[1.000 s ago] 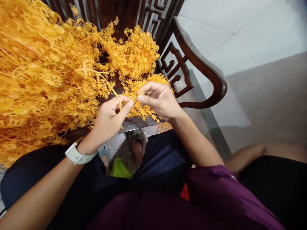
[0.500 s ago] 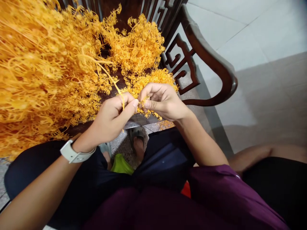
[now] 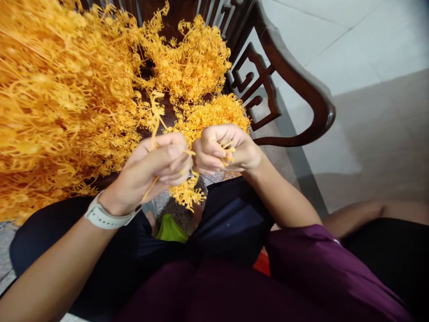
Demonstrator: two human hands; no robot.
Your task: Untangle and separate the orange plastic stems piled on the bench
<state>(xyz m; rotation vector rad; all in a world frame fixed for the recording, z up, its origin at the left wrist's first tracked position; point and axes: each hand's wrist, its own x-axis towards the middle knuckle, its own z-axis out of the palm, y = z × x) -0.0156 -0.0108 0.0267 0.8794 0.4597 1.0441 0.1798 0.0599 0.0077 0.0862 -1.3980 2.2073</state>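
My left hand point(image 3: 157, 163) is closed around a yellow-orange plastic flower sprig point(image 3: 157, 120). Part of its stem rises above the fist, and a flowered end point(image 3: 187, 193) hangs below the fingers. Close beside it, my right hand point(image 3: 228, 150) is closed too, with a small yellow plastic piece point(image 3: 229, 152) poking out between thumb and fingers. What lies deeper inside each fist is hidden. Just beyond my right hand sits a low pile of small yellow flower pieces point(image 3: 217, 114). A large heap of the same plastic sprigs point(image 3: 67, 103) fills the left side.
The heaps lie on a dark wooden bench with a carved armrest point(image 3: 301, 85) at the right. Another clump of yellow sprigs point(image 3: 196, 58) leans near its slatted back. Something bright green point(image 3: 170, 229) is on the floor between my legs. Another person's leg point(image 3: 362, 217) is at the right.
My left hand has turned and closed into a fist, and the sprig in it now stands more upright with a flowered end hanging below. My right fingers have curled in around the small piece.
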